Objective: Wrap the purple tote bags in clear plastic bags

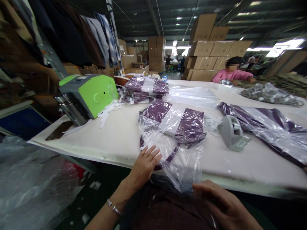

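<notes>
A dark purple bag (192, 123) in clear plastic lies near the table's front edge, with a white band around it. Its purple strap (171, 156) shows through the loose plastic (189, 159), which hangs over the edge. My left hand (145, 163), wearing a bracelet, rests on the plastic beside the strap with its fingers stretched out. At the right, my right hand (216, 198) is bent and partly blurred by the hanging end of the plastic; whether it grips the film cannot be made out.
Wrapped purple bags (146, 88) are stacked behind. A green machine (100, 92) and steel flask (72, 110) stand left. A tape dispenser (231, 132) and another wrapped purple item (266, 121) lie right. A person in pink (230, 75) is across the table (107, 140).
</notes>
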